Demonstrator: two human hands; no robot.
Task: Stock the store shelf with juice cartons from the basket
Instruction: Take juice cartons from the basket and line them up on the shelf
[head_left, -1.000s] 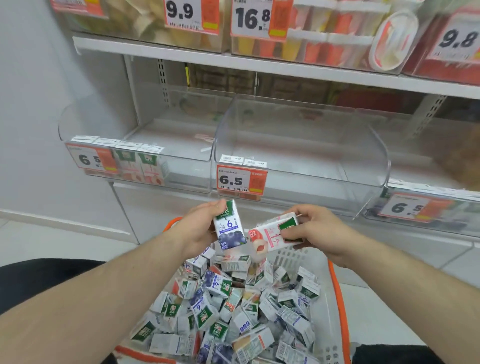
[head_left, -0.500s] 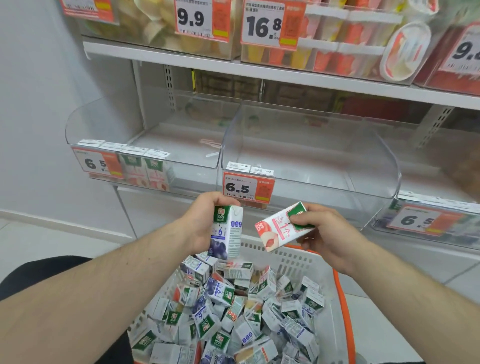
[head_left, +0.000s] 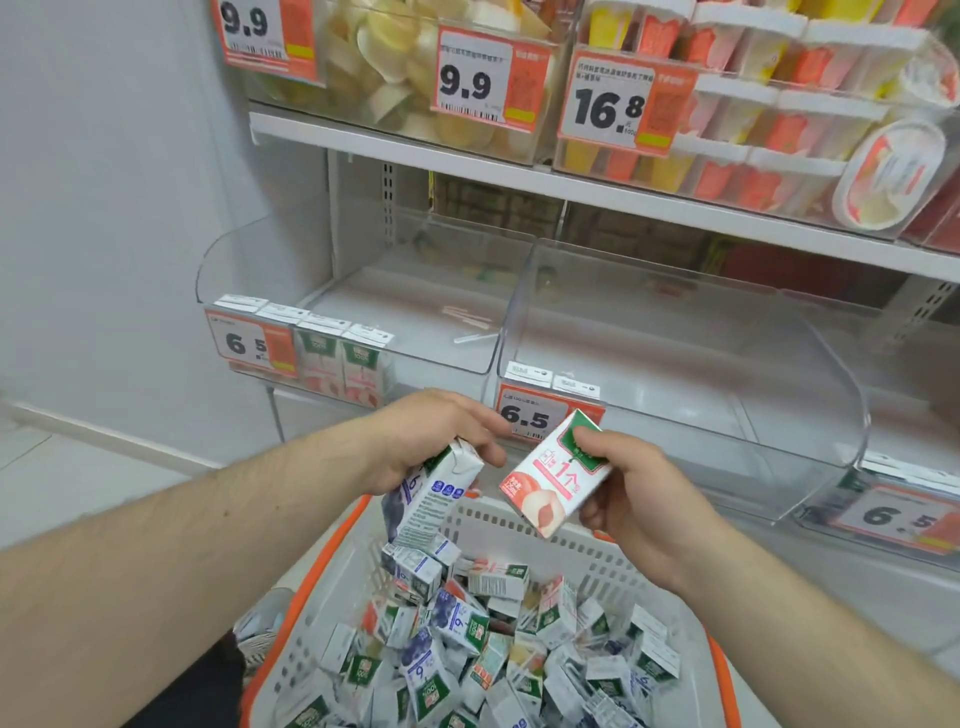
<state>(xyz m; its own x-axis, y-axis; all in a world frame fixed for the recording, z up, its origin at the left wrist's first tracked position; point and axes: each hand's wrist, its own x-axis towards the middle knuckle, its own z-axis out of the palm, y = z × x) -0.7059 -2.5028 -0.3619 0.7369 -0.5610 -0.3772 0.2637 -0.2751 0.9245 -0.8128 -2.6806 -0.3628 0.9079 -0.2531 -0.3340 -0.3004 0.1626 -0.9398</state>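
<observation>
Holding one carton each, two hands hang over the basket (head_left: 524, 525). The left hand (head_left: 426, 441) has its fingers curled round the top of a blue carton (head_left: 431, 499), which tips down toward the pile. The right hand (head_left: 628, 483) pinches a pink peach carton (head_left: 550, 478) by its green end, thumb on top, and the carton leans to the left. The two cartons are near each other but apart.

The basket is white with an orange rim, and it sits near, full of many small juice cartons (head_left: 467, 649) lying all mixed up.

Farther off is the store shelf (head_left: 623, 197). Its left clear bin (head_left: 415, 312) has two pink cartons (head_left: 343, 364) standing at the front beside a 6.5 price tag (head_left: 249, 343). The middle clear bin (head_left: 675, 364) has another 6.5 tag (head_left: 530, 415) on its front, just behind the hands.
</observation>
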